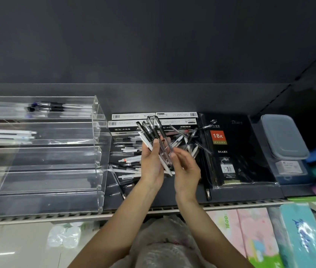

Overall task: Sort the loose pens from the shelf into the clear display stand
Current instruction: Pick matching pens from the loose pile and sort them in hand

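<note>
Left hand (pixel 151 163) grips pens (pixel 153 132) beside stand (pixel 99 144).

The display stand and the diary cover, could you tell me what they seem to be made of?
Display stand: clear glossy acrylic, probably; the shelf shows through it and its edges glint. Diary: black cover under what looks like plastic wrap, which shows shiny creases; the cover's material is unclear.

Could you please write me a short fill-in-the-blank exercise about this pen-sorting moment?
1. The bundle of black and white pens is held in the ___ hand.
2. The clear acrylic display stand sits to the ___ of the loose pen pile.
3. The orange label on the black diary reads ___.
4. The white pens lie in the stand's ___ tier from the top.

Missing words: left; left; 18K; second
</note>
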### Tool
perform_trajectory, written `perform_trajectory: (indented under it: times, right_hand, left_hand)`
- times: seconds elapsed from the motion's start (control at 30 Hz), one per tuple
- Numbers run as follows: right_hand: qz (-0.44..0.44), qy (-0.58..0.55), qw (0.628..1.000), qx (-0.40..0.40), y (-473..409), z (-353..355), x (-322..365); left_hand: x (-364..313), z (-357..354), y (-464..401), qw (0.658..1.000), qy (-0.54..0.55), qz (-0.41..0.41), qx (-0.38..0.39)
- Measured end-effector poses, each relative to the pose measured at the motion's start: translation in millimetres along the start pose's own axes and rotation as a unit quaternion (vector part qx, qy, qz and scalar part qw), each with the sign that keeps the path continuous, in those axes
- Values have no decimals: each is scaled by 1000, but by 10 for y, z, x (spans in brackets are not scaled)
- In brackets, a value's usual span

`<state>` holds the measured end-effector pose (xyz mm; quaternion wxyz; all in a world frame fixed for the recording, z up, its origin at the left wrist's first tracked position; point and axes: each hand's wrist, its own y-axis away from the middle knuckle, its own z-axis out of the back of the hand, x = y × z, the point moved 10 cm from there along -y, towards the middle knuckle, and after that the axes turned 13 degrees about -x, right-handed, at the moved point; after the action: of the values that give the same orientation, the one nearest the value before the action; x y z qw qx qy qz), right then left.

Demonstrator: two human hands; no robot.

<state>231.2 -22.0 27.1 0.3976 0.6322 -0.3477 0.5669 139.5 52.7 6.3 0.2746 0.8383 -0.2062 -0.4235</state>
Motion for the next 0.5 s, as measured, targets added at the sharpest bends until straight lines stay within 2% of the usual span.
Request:
perform_trajectory:
  times: [0.33, 0.5]
  right_hand:
    - [35, 60, 997, 14, -5, 17, 6]
    - [75, 81, 993, 43, 49, 0, 119]
  left_hand:
    - [32, -23, 121, 999, 23, 8, 36]
    - [-10, -34, 145, 998, 15, -18, 56]
